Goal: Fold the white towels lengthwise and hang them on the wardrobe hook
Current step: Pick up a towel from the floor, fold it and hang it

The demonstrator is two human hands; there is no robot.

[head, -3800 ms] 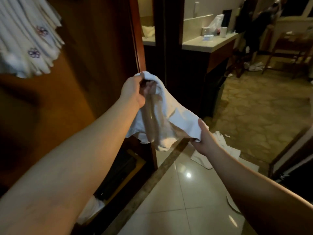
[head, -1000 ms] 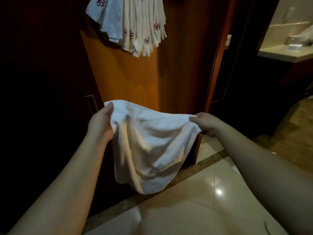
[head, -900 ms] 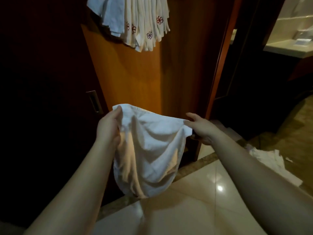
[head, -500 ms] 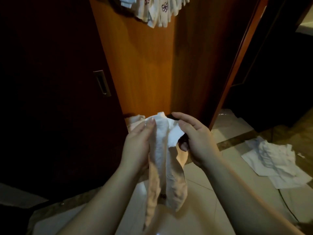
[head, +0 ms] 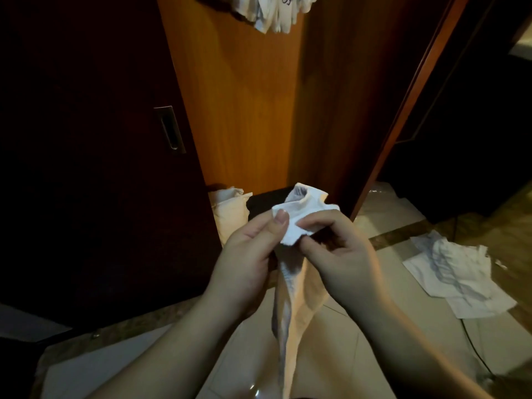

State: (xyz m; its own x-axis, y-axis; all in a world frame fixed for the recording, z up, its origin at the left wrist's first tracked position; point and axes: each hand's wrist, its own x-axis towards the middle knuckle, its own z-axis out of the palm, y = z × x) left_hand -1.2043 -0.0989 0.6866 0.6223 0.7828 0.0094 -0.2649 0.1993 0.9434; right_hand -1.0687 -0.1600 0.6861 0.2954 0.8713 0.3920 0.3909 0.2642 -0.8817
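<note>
counts first, from my feed: two hands, one towel (head: 290, 295) in them, one bunch of hung towels (head: 276, 15) at the top edge, one loose heap of towels (head: 454, 272) on the floor at right, and one more pale bundle (head: 230, 211) low down at the wardrobe's foot. i can't count single towels inside the bunch or the heap – folds run together.

the towel is held out in front of the wardrobe (head: 239, 110), above the tiled floor (head: 403, 341), well below the hung bunch. it is gathered narrow. long axis runs near vertical: bunched top end up between the hands, the rest hanging straight down to a tapered tail toward the bottom of the view. its lowest tip runs off the frame.

left hand (head: 244, 266) – thumb laid flat on the front of the top end, pressing the cloth against the fingers behind; those fingers are hidden, so how they lie i can't tell. right hand (head: 336, 254) – fingers curled, thumb and forefinger tips pinching the same top end from the right. the two hands are close together, thumbs nearly meeting on the cloth.

hung bunch shows dark embroidered marks. a recessed handle (head: 169, 129) sits on the dark door (head: 86, 168) at left. a thin cable (head: 475, 347) lies on the floor near the heap.
</note>
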